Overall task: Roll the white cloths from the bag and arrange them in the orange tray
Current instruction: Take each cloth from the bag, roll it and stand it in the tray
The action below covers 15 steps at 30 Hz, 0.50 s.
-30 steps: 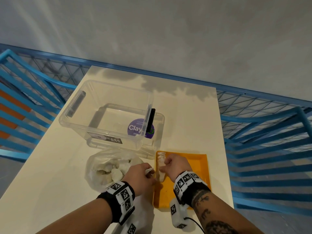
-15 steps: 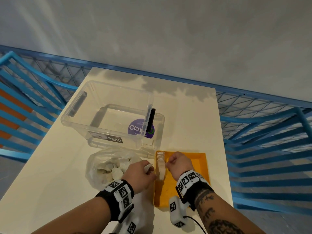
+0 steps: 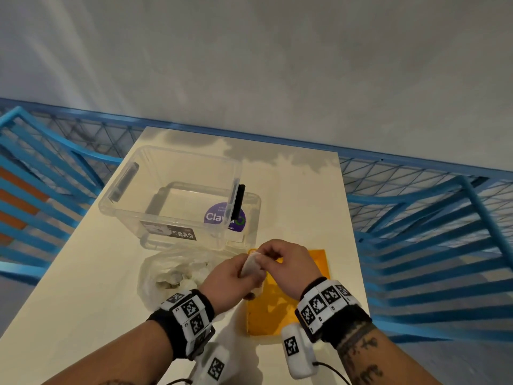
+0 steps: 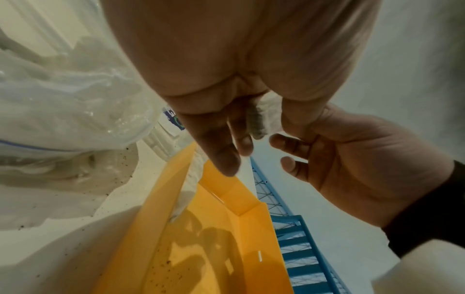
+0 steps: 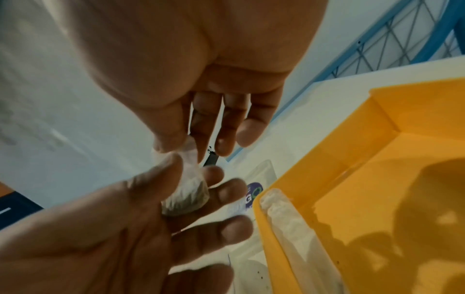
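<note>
A small white cloth (image 3: 251, 264) is held above the near-left part of the orange tray (image 3: 294, 309). My left hand (image 3: 244, 273) grips it from the left, fingers curled round its lower part (image 5: 186, 193). My right hand (image 3: 268, 257) pinches its upper end between thumb and fingers (image 5: 187, 147). One rolled white cloth (image 5: 289, 220) lies in the tray along its left wall (image 4: 161, 228), also seen as a white strip (image 4: 192, 179). The clear plastic bag (image 3: 177, 270) with more white cloths sits left of the tray.
A clear plastic storage box (image 3: 180, 195) with a black clip stands behind the bag and tray on the cream table (image 3: 83, 287). Blue metal railings (image 3: 430, 232) run along both sides and behind the table. The table's right edge is close to the tray.
My right hand left the roll lying in the tray and rose. Both hands now hold the small cloth together above the tray's left side.
</note>
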Each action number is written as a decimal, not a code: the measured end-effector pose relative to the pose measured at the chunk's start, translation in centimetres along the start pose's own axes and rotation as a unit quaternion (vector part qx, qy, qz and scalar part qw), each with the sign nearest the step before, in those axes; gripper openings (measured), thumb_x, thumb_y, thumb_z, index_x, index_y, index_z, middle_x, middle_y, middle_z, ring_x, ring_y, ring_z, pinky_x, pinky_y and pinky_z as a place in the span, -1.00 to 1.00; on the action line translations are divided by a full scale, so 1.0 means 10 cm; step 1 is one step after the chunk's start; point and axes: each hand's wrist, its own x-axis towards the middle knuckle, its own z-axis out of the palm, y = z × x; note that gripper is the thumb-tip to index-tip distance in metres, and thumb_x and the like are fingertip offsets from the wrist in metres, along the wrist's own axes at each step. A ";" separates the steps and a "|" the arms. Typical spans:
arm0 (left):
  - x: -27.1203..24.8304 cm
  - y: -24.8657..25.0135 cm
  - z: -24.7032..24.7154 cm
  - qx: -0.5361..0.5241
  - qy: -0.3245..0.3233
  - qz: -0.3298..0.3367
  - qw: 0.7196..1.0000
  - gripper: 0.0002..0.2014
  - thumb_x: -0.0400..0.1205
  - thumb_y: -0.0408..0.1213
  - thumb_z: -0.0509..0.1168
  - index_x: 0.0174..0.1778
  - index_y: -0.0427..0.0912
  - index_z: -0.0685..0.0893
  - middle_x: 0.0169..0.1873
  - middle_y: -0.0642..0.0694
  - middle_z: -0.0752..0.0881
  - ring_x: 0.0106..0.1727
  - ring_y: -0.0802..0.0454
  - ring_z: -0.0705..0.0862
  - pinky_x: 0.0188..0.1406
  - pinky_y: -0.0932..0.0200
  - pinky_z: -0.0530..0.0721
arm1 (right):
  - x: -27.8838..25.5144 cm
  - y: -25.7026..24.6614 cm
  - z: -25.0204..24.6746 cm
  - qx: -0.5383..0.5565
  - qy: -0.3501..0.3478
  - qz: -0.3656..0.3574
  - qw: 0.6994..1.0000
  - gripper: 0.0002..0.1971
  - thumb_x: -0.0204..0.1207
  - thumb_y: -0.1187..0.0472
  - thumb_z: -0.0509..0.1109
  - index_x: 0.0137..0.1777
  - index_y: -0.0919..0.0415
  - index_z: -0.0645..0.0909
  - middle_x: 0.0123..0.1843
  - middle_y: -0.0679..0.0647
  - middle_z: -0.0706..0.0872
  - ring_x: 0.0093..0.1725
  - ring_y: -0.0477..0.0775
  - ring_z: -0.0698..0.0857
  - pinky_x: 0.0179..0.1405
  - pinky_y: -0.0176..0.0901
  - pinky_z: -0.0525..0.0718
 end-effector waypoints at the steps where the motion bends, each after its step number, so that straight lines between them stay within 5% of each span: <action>1: -0.01 -0.03 -0.01 0.008 0.010 0.007 1.000 -0.88 0.66 -0.27 0.36 0.09 -0.03 0.69 -0.09 -0.20 0.79 -0.07 -0.05 0.79 -0.15 0.14 0.80 | -0.01 0.00 -0.03 -0.004 0.007 -0.001 1.000 -0.99 0.51 0.09 0.49 -0.12 -0.05 0.73 -0.18 -0.11 0.80 -0.12 -0.20 0.72 -0.03 -0.28 0.67; 5: -0.05 -0.12 -0.06 0.081 0.029 0.030 0.996 -0.92 0.69 -0.24 0.32 -0.04 -0.04 0.74 -0.14 -0.18 0.80 -0.14 -0.02 0.75 -0.23 0.22 0.72 | -0.06 -0.01 -0.08 -0.033 -0.003 -0.008 0.999 -0.97 0.51 0.06 0.49 -0.08 -0.07 0.74 -0.17 -0.11 0.80 -0.12 -0.18 0.72 -0.10 -0.40 0.65; 10: -0.03 -0.25 -0.07 0.107 0.046 0.034 0.993 -0.95 0.63 -0.19 0.41 -0.11 -0.02 0.78 -0.35 0.04 0.79 -0.34 0.28 0.67 -0.24 0.23 0.63 | -0.10 0.11 0.00 -0.052 -0.045 0.009 0.998 -0.95 0.52 0.06 0.46 -0.05 -0.12 0.72 -0.15 -0.12 0.79 -0.10 -0.16 0.72 -0.01 -0.22 0.70; 15: -0.01 -0.44 -0.11 0.189 0.068 -0.031 0.979 -0.75 0.60 -0.11 0.43 0.18 0.07 0.67 -0.10 0.13 0.79 -0.19 0.25 0.75 -0.23 0.27 0.71 | -0.13 0.38 0.04 -0.150 -0.069 0.067 0.984 -0.95 0.59 0.05 0.39 -0.08 -0.12 0.67 -0.26 -0.17 0.67 -0.16 -0.07 0.67 -0.10 -0.19 0.65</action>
